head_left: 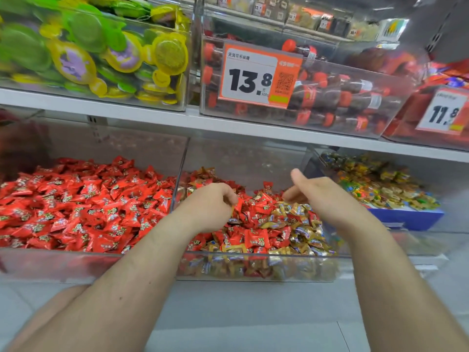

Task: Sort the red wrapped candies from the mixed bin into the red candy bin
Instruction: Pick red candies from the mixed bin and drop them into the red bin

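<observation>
My left hand (214,203) is curled over the mixed bin (253,269), fingertips pinching a red wrapped candy (238,208) at the top of the heap. My right hand (313,193) hovers just beside it, over the same heap, fingers loosely extended and thumb raised, holding nothing I can see. The red candy bin (50,262) sits directly left of my left hand, past the clear divider.

To do this step well, I'd keep the pinch on the wrapper body rather than its twisted end, lift clear of the gold pieces so none ride along, then cross the divider and drop it. The right hand could spread the gold candies aside to expose more red.

Above my hands, an orange price tag (253,77) reads 13.8, with Chinese text I can't read surely; up to the right, another tag (442,113) reads 11.8.
</observation>
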The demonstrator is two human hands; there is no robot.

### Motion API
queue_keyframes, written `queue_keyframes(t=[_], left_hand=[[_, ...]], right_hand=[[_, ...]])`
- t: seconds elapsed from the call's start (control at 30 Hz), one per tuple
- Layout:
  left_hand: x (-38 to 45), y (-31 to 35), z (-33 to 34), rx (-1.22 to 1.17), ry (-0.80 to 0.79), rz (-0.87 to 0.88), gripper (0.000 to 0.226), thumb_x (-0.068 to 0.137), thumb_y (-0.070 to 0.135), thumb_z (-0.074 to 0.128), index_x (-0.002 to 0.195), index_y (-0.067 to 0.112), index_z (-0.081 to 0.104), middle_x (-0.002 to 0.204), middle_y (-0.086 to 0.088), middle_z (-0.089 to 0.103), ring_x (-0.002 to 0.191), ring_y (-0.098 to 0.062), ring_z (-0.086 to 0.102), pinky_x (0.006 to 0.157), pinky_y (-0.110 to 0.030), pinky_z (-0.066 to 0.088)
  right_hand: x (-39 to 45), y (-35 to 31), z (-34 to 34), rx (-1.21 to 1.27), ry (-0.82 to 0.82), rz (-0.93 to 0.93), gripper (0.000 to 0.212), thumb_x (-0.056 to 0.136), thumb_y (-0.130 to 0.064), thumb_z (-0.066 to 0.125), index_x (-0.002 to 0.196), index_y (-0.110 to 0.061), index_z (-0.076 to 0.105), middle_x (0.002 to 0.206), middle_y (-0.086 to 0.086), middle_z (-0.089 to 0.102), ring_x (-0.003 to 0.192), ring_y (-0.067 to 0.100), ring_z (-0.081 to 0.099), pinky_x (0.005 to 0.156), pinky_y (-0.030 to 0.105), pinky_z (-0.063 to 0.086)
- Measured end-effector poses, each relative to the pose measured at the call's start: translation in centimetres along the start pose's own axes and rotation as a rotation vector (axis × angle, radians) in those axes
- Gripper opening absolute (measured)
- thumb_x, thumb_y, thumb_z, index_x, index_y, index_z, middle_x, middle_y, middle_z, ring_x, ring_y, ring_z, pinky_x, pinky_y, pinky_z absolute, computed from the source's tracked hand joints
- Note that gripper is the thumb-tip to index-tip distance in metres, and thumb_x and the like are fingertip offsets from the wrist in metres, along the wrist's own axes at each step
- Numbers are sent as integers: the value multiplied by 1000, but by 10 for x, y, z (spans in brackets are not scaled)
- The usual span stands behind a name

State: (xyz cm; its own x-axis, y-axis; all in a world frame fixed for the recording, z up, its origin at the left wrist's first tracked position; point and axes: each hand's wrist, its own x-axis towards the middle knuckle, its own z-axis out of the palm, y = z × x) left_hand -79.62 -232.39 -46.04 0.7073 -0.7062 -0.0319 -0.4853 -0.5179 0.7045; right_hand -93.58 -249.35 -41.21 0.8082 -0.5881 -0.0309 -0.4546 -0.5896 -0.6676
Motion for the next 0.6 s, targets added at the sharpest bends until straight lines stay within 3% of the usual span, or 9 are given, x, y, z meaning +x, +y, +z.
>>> queue_keyframes(t=[0.07,0.13,0.2,0.27,0.33,0.47,0.53,0.6], left_hand=[[-2,0,-2,159,-48,9,39,93,3,44,115,30,63,123,4,61,81,-12,59,56,-22,46],[-1,-1,1,318,-53,22,53,88,-3,44,126,30,61,137,-1,54,100,-19,58,65,-25,48],[2,-4,7,435,-77,27,56,86,-3,47,129,31,59,138,-3,53,116,-24,55,82,-34,52],[6,-8,14,504,-110,28,51,87,1,53,127,31,60,134,-2,53,118,-26,55,90,-39,53],[9,-10,19,497,-107,29,47,87,3,57,125,30,61,130,2,53,113,-24,57,89,-39,54],[14,-17,24,466,-82,-2,36,85,5,62,112,29,63,112,3,64,101,-21,62,84,-36,56],[15,-19,23,449,-58,-15,27,86,9,66,104,29,63,107,4,65,98,-20,63,81,-33,55],[15,-21,22,373,-6,-11,23,86,11,66,94,32,60,101,6,64,95,-17,63,76,-28,52]], right_hand=[[0,8,-4,-15,85,-29,43,92,-55,52,77,-23,77,83,-7,75,88,14,68,90,43,52],[-1,7,-4,-90,51,-45,31,90,-42,62,74,-20,75,77,-1,73,77,17,68,81,39,56],[-3,5,2,-206,-65,-69,22,88,-27,65,69,-20,72,73,-1,71,71,16,68,71,32,56],[-2,4,13,-330,-141,-73,19,87,-20,65,70,-27,70,75,-8,69,73,10,66,67,24,51],[-2,3,21,-447,-184,-74,19,87,-17,64,84,-35,68,89,-13,67,82,7,64,71,20,48],[-6,-2,29,-430,-338,-169,48,81,-12,65,120,-40,63,83,-26,50,70,-10,49,61,2,35],[-6,-4,39,-422,-352,-212,52,78,-32,74,128,-39,60,109,-25,51,96,-8,50,84,11,41],[-2,0,49,-487,-340,-200,56,76,-50,74,129,-37,60,128,-14,54,116,6,52,99,29,45]])
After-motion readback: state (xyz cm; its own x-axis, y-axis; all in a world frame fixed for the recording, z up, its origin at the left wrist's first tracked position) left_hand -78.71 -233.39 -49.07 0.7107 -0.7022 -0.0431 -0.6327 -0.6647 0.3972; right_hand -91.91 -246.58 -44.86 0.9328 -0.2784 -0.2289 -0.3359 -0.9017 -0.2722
